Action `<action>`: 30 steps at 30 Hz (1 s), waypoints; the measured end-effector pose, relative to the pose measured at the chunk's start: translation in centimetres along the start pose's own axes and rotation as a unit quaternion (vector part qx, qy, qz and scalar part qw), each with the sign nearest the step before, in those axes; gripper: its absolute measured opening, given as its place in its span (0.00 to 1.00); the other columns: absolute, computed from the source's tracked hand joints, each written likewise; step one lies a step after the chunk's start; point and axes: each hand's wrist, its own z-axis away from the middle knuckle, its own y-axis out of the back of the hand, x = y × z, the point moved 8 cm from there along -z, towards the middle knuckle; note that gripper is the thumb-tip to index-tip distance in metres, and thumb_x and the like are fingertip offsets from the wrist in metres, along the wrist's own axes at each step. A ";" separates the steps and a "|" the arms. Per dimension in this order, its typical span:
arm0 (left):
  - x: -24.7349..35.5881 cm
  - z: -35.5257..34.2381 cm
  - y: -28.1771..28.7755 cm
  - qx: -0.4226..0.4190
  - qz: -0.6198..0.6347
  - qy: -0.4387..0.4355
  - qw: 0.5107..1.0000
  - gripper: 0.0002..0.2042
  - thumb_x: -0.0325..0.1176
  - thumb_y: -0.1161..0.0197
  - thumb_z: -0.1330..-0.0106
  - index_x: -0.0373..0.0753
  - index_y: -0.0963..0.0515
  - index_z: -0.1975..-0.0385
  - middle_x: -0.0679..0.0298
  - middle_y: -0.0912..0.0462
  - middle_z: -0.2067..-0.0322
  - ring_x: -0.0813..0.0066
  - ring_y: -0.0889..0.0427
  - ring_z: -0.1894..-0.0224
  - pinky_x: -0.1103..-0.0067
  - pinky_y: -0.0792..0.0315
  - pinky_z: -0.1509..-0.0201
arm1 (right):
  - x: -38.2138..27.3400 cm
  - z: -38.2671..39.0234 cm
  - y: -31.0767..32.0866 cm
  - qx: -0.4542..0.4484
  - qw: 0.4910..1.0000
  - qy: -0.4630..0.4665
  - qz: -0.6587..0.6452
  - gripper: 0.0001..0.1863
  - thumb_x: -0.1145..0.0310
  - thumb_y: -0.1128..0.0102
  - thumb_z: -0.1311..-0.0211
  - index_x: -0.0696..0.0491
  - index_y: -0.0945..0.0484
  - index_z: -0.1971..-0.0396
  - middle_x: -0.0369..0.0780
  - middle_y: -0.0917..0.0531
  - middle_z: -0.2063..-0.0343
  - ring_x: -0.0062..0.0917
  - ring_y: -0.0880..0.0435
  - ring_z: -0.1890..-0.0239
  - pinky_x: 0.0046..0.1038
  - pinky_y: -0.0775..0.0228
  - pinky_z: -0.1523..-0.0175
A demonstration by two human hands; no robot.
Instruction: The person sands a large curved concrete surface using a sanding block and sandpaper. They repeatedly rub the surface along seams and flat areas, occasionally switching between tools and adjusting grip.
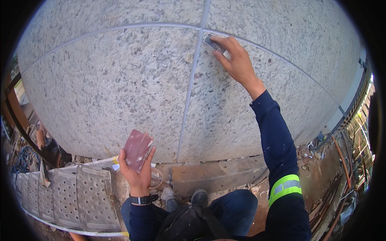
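A speckled pale stone wall [128, 88] fills most of the head view, crossed by grey joint lines [187, 96] that meet near the top. My right hand [240, 66] reaches up to it, pinching a small dark grey rectangular blade [209, 40] between thumb and fingers. The blade lies against the stone, just right of and below the crossing. Low on the left, my left hand [136, 179] grips a flat reddish-brown rectangular plate [138, 150] with whitish smears. The plate is held apart from the blade, tilted in front of the wall.
Perforated metal planks [76, 197] lie at the lower left. A wooden beam [217, 175] runs along the wall's foot, with a round bucket [157, 179] beside it. Rubble and cables [26, 158] lie far left; rods and boards [331, 209] lie on the right.
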 end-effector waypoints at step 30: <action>0.1 -0.1 0.5 -0.004 0.001 0.002 1.000 0.35 0.54 0.56 0.19 0.32 0.35 0.24 0.42 0.29 0.27 0.45 0.26 0.27 0.52 0.32 0.26 | -3.0 -4.9 1.9 -0.015 0.961 0.116 0.250 0.17 0.67 0.30 0.35 0.41 0.11 0.47 0.37 0.22 0.67 0.34 0.16 0.65 0.36 0.22 0.60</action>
